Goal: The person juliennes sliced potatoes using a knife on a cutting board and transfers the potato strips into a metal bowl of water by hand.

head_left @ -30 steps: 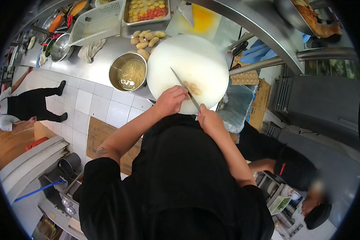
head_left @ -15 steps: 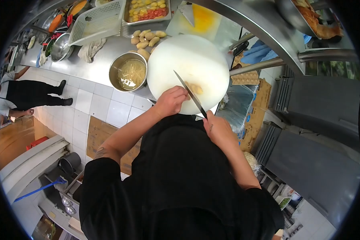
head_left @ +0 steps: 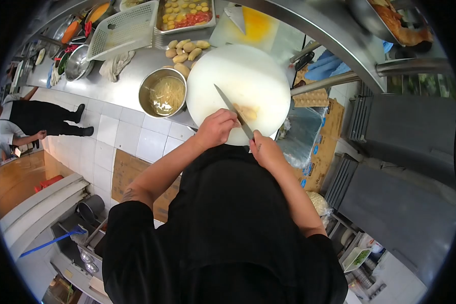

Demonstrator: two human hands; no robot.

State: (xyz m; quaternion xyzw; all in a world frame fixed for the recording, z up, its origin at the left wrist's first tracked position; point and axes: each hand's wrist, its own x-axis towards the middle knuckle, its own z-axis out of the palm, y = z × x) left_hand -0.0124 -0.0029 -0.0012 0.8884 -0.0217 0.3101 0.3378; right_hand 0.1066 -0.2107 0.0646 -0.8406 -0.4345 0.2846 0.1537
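A white round cutting board [head_left: 207,66] lies before me on the steel counter. My right hand [head_left: 265,151] is wrapped round the handle of a kitchen knife [head_left: 234,110], its blade slanting up and left across the board. My left hand [head_left: 219,127] is closed, fingertips bent under beside the blade; what they pinch, if anything, is hidden. Pale yellow cut pieces [head_left: 248,112] lie just right of the blade. Left of the board stands a metal pot [head_left: 143,101] holding thin pale strips in liquid.
Several brown potatoes [head_left: 189,47] lie behind the pot, near a tray [head_left: 159,20] of yellow and red pieces and a white perforated basket [head_left: 92,49]. A metal rail [head_left: 329,83] runs at right. Another person [head_left: 40,117] stands far left.
My right hand and the knife have shifted left and slightly up across the board. My left hand stays almost in place. The other person's lower arm has moved.
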